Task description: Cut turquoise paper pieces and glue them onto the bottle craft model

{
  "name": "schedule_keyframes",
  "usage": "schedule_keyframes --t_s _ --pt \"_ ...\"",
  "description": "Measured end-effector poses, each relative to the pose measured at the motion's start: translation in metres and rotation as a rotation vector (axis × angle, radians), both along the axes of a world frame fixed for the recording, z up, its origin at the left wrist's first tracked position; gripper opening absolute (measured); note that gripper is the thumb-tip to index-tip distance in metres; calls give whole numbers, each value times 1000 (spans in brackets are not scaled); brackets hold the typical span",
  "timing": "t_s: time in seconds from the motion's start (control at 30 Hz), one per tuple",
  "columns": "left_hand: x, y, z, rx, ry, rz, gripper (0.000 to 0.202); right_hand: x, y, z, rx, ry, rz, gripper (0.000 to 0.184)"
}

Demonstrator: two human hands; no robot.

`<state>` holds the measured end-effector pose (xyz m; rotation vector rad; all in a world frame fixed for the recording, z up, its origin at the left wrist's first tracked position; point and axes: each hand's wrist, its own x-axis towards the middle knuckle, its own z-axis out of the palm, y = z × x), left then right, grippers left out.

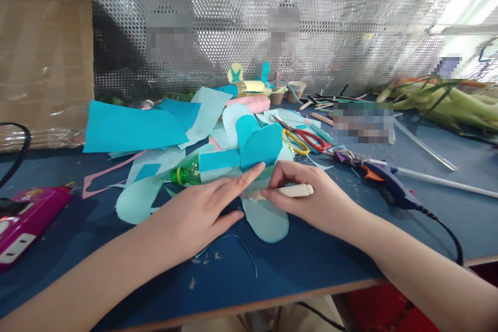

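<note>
A cream-coloured marker pen [298, 190] is gripped in my right hand [301, 187], with its tip end over a pale blue rounded paper piece [268, 220]. My left hand [218, 194] lies flat with fingers stretched out, the index finger reaching to the edge of a bright blue paper shape [260, 145]. Just beyond that hand is a green bottle [189, 173] on its side, its neck pointing left and its body wrapped in blue paper [219, 161]. Another pale blue rounded piece [134, 205] rests by my left forearm.
Red and yellow-handled scissors [311, 140] and a dark glue gun [392, 181] lie right. Blue sheets [134, 127] and paper scraps spread behind. A magenta power strip [35, 218] sits left, below a cardboard box [46, 72]. Corn husks [439, 104] lie back right.
</note>
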<state>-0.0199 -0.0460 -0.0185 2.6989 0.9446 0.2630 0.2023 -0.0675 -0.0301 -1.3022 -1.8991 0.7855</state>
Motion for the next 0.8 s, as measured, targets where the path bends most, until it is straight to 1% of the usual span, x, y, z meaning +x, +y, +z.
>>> schedule_keyframes --t_s 0.37,0.6,0.8 --pt "-1 0 -1 37 9 2 80 4 -2 5 39 14 -11 19" --pt "-3 0 -1 48 -7 -8 76 7 -5 7 -22 34 -25 17" --pt "-2 0 -2 52 -21 -4 71 10 -6 10 -31 8 -27 20"
